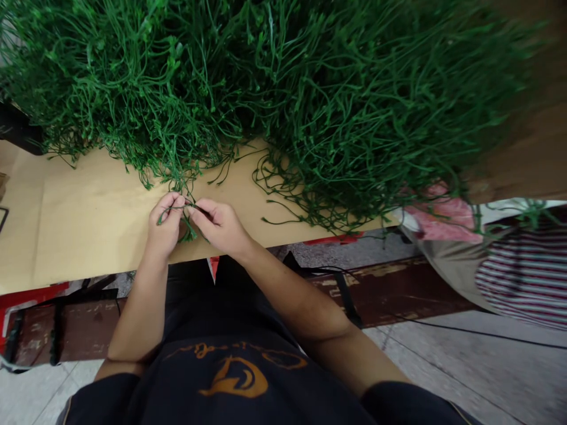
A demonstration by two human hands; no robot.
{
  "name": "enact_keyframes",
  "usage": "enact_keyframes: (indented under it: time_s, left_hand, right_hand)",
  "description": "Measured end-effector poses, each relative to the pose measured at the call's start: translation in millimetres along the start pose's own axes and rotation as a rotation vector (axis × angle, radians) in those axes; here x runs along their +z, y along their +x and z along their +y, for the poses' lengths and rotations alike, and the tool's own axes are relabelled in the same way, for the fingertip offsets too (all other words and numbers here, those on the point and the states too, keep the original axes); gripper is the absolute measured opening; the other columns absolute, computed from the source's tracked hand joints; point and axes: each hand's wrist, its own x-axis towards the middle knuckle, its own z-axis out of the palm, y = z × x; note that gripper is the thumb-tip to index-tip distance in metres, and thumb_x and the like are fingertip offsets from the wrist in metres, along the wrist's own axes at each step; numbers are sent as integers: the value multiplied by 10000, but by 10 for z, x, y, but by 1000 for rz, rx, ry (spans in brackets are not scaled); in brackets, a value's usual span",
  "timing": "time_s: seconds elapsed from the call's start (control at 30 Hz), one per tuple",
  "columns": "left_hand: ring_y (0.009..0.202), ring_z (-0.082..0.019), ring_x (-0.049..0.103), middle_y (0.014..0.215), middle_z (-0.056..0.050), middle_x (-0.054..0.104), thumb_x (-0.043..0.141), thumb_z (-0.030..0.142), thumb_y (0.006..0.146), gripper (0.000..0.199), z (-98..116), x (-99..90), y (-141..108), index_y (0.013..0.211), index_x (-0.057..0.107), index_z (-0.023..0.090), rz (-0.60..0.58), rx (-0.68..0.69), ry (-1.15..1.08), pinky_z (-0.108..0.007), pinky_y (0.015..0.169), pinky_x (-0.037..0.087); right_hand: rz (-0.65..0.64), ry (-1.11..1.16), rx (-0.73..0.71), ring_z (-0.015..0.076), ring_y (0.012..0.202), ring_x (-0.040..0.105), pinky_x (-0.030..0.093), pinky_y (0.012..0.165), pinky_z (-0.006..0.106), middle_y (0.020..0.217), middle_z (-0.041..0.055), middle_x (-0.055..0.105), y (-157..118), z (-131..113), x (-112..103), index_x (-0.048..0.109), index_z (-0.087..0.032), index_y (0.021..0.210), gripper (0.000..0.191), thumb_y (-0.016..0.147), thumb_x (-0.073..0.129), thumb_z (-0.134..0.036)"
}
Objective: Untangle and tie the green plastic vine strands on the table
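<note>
My left hand (165,223) is closed in a pinch on thin green plastic stems (186,230), close to the table's front edge. Beside it, my right hand (220,225) pinches the same small bunch from the other side, fingertips nearly meeting those of the left. Some stem ends stick out below and to the left of the fingers. Just beyond both hands rises a large heap of green artificial plant stems (283,88) with small knobbed tips. Which single stem each hand grips cannot be made out.
The heap rests on a tan cardboard-covered tabletop (88,218). At right, a person in a striped garment (527,277) sits near a pink plastic piece (447,215). A dark object (20,127) stands at the left edge. Below the table runs a worn brown bench (390,289).
</note>
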Motion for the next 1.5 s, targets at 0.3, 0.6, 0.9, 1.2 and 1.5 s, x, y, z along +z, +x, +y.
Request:
enact_keyframes:
  time_s: [0.3,0.6,0.9,1.2,1.5]
  left_hand:
    - [426,-66,304,547,55,426,610,318,756,186,-6,-171,184,653,507,203,267,-90,-107,-225,420,255]
    - [795,-138,603,855,-17,670,647,301,743,158,-40,-61,43,866,678,206,-109,117,53,-271,779,478]
    - [839,-133,605,880,-25,668,554,340,821,230,-58,-70,69,950,668,188,-134,158,110,-263,806,475]
    - [543,-74,424,601,33,498,648,440,739,256,-64,-46,78,800,671,193,-67,100,-18,-199,517,375]
    - [379,-40,293,534,49,456,626,291,772,181,-1,-102,196,644,551,187,160,-105,-234,-192,348,196]
  right_hand:
    - [-359,-9,-174,69,548,334,297,551,228,585,-41,329,-354,-137,-92,328,-183,605,298,875,431,-254]
    - [30,310,164,67,522,290,250,476,219,582,-65,305,59,-52,-223,403,-200,724,420,739,565,-587]
    - [-65,183,98,78,568,351,301,536,234,621,-41,387,130,65,-54,453,-176,766,285,811,546,-442]
    - [-175,180,-59,76,551,274,279,543,232,609,-50,269,24,44,-161,364,-192,695,376,877,419,-517]
    - [-653,-33,-411,85,681,442,395,643,204,710,6,453,-367,-298,-109,465,-157,760,153,888,389,-123]
